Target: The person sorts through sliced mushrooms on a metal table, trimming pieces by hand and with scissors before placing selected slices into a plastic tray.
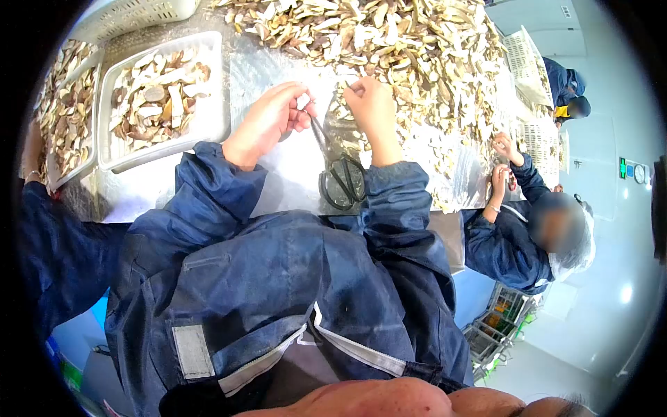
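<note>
Nearest, black scissors lie on the table, handles toward the wearer, blades slanting away and leftward to the left hand, whose fingers pinch a pale mushroom slice. Just right of the blades, the right hand reaches the near-left edge of the mushroom heap, fingertips drawn together; whether they grasp anything, I cannot tell.

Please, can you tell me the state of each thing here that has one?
Scissors: lying down, blades seem closed.
Tray: uncovered, part filled.
Slices: cut, loosely heaped.
Zip: partly open.
Left hand: holding a pale piece.
Right hand: fingers bent, grip unclear.
</note>
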A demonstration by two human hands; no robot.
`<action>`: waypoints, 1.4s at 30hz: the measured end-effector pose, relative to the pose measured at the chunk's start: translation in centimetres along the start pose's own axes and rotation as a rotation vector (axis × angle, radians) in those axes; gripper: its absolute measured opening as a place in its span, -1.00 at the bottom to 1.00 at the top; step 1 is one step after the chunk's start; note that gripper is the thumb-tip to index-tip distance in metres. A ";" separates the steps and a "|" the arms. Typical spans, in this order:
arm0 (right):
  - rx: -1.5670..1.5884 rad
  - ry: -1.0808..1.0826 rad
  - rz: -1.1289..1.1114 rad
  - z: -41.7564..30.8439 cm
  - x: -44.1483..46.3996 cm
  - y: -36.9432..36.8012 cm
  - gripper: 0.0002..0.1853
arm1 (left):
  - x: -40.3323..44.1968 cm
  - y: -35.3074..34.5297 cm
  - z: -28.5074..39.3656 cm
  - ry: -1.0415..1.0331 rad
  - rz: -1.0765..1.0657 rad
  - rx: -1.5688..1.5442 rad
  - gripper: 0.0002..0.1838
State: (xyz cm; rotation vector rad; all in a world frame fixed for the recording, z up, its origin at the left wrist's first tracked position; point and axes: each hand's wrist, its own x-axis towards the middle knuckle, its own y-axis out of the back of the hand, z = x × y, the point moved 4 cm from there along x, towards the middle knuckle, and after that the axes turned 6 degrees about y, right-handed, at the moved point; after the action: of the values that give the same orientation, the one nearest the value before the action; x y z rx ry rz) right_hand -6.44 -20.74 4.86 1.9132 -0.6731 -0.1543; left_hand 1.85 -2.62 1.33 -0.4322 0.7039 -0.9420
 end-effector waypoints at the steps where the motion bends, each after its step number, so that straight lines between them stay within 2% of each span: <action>1: 0.175 -0.075 -0.035 0.8 -0.3 -0.1 -0.79 | 0.0 0.0 -0.2 0.007 -0.001 0.012 -0.68; 3: 0.528 -0.224 -0.100 2.2 -0.7 -0.6 -0.76 | 0.3 0.1 -0.7 0.034 -0.041 -0.009 -0.69; 4: 0.682 -0.229 -0.125 0.5 -1.2 0.5 -0.73 | 0.4 0.1 -0.9 0.045 -0.060 -0.019 -0.69; 7: 0.850 -0.198 -0.320 -3.2 -1.4 1.6 -0.73 | 0.0 -1.4 -1.0 0.106 -0.121 -0.215 -0.70; 11: 0.061 0.119 0.045 0.2 2.2 -0.1 -0.76 | 0.8 -0.4 -1.3 0.065 -0.081 -0.192 -0.68; 15: -0.040 0.147 0.061 0.2 2.0 -0.9 -0.77 | 0.4 0.2 -0.7 0.047 -0.083 -0.127 -0.69; 19: -0.117 -0.003 -0.084 -0.3 0.2 0.0 -0.79 | 0.7 0.3 -1.0 0.016 -0.055 -0.180 -0.67; 23: -0.056 0.073 0.011 0.5 -0.9 0.6 -0.78 | 0.7 0.4 -1.3 0.008 -0.066 -0.199 -0.62; 26: 0.437 -0.181 -0.056 1.2 -1.7 1.1 -0.77 | 0.8 0.2 -1.0 0.000 -0.084 -0.202 -0.58; 29: 0.694 -0.105 -0.239 -2.4 -1.8 2.0 -0.77 | -0.3 -1.9 -0.4 0.081 -0.088 -0.265 -0.56; 30: 0.498 -0.078 -0.264 -3.9 -1.4 2.8 -0.76 | -0.6 -2.5 -0.3 0.117 -0.088 -0.294 -0.55; 33: -0.029 0.171 0.070 -1.7 1.4 0.2 -0.74 | 0.1 -1.8 -1.2 0.109 -0.146 -0.259 -0.60; 34: -0.066 0.236 0.152 -0.9 2.0 -1.0 -0.74 | 0.2 -1.2 -1.4 0.106 -0.134 -0.241 -0.62; 35: -0.091 0.221 0.143 -0.4 2.0 -1.5 -0.75 | 0.3 -0.6 -1.4 0.100 -0.120 -0.226 -0.64; 37: -0.139 0.192 0.117 -0.9 2.1 -1.6 -0.76 | 0.2 0.1 -1.0 0.057 -0.070 -0.190 -0.67; 38: -0.126 0.135 0.027 -0.5 1.7 -1.5 -0.78 | 0.1 0.2 -0.8 0.021 -0.038 -0.168 -0.68; 42: 0.158 -0.090 -0.076 0.1 0.4 -0.4 -0.79 | 0.1 0.3 -0.4 -0.075 0.032 -0.130 -0.67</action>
State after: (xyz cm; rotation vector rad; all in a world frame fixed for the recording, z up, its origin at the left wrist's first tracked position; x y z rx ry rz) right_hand -6.02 -20.87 4.55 2.0948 -0.6901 -0.2429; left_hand 1.84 -2.56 0.83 -0.5666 0.7047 -0.8484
